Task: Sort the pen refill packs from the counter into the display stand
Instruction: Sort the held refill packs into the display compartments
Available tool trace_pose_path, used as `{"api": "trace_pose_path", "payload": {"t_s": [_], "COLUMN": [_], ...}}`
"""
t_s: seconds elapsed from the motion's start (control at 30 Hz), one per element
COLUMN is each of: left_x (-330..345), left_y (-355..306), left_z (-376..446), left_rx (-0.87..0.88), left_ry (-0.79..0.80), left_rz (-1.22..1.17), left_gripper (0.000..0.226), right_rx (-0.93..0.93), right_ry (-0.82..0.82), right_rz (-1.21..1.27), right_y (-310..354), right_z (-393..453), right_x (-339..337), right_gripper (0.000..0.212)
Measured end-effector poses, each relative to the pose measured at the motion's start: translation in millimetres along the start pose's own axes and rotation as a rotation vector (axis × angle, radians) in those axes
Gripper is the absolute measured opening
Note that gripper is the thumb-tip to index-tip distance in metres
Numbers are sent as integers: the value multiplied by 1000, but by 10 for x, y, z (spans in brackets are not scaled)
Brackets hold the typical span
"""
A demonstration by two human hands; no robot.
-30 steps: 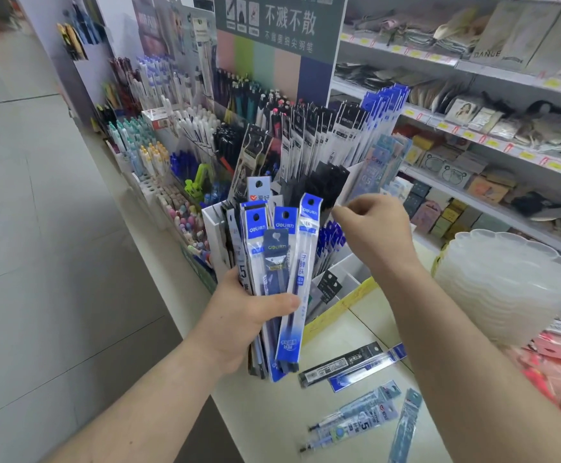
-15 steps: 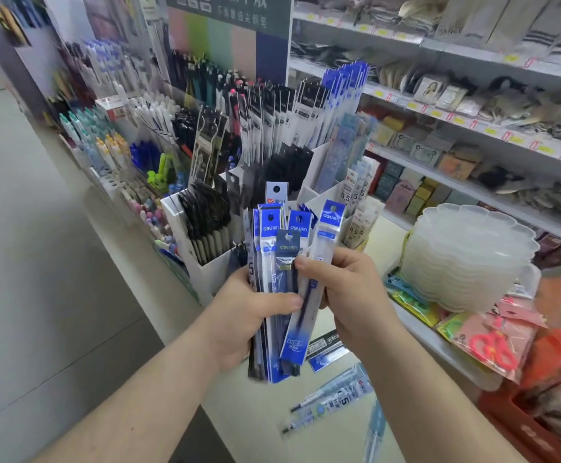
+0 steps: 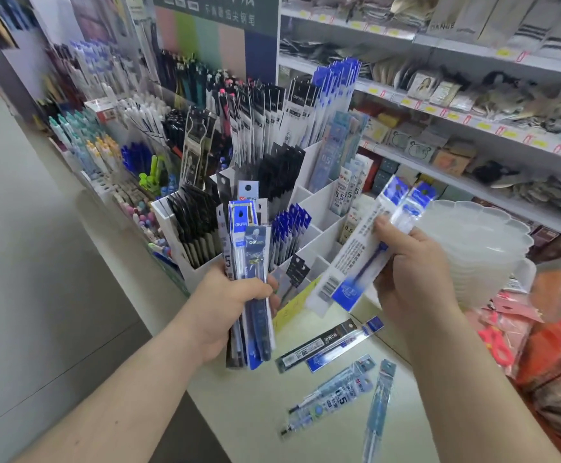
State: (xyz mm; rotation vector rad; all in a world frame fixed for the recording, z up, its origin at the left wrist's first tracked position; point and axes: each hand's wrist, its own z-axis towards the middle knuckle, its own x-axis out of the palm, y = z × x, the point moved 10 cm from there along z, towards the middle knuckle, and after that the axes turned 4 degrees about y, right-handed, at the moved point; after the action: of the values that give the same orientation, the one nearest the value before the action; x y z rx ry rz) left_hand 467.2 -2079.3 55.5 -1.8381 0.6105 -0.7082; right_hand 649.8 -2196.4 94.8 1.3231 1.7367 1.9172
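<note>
My left hand [image 3: 230, 305] grips a bundle of pen refill packs [image 3: 247, 262], blue and dark, held upright in front of the white display stand [image 3: 319, 208]. My right hand [image 3: 412, 262] holds two blue-topped refill packs [image 3: 359, 259] tilted to the right, beside the stand's front compartments. On the counter [image 3: 239, 412] lie several loose packs: a black one [image 3: 316, 345], a blue one [image 3: 346, 345], pale blue ones [image 3: 332, 396] and a slim pale one [image 3: 377, 416]. The stand's slots hold black, blue and white packs.
A stack of clear plastic trays [image 3: 479, 248] stands right of my right hand. Pink and red packaged goods [image 3: 539, 329] lie at the right edge. Pens fill the racks [image 3: 112, 138] at the back left. Shelves [image 3: 472, 121] of small goods run behind. The floor is at the left.
My right hand has pulled two blue-topped packs out of the bundle in my left hand and carried them to the right, tilted. The left hand keeps the rest of the bundle.
</note>
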Motion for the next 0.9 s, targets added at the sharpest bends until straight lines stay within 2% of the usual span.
{"api": "trace_pose_path", "payload": {"t_s": [0.07, 0.13, 0.2, 0.3, 0.4, 0.7, 0.83, 0.9], "left_x": [164, 385, 527, 574, 547, 543, 291, 169], "left_y": [178, 305, 352, 342, 344, 333, 354, 272], "left_z": [6, -68, -128, -109, -63, -60, 69, 111], "left_rx": [-147, -278, -329, -311, -295, -279, -210, -117], "left_ry": [130, 296, 383, 414, 420, 409, 233, 136], "left_rz": [-45, -64, -84, -141, -187, -171, -22, 141], "left_gripper": [14, 25, 20, 13, 20, 25, 49, 48], "right_rx": [81, 143, 172, 171, 149, 179, 113, 71], "right_ry": [156, 258, 272, 244, 217, 154, -28, -75], "right_rz": [32, -37, -70, -77, -136, -158, -95, -90], "right_y": [-123, -281, -407, -458, -444, -483, -364, -295], "right_z": [-12, -56, -63, -54, -46, -70, -29, -58], "right_x": [171, 306, 333, 312, 248, 143, -100, -187], "right_gripper": [15, 16, 23, 25, 17, 20, 20, 25]}}
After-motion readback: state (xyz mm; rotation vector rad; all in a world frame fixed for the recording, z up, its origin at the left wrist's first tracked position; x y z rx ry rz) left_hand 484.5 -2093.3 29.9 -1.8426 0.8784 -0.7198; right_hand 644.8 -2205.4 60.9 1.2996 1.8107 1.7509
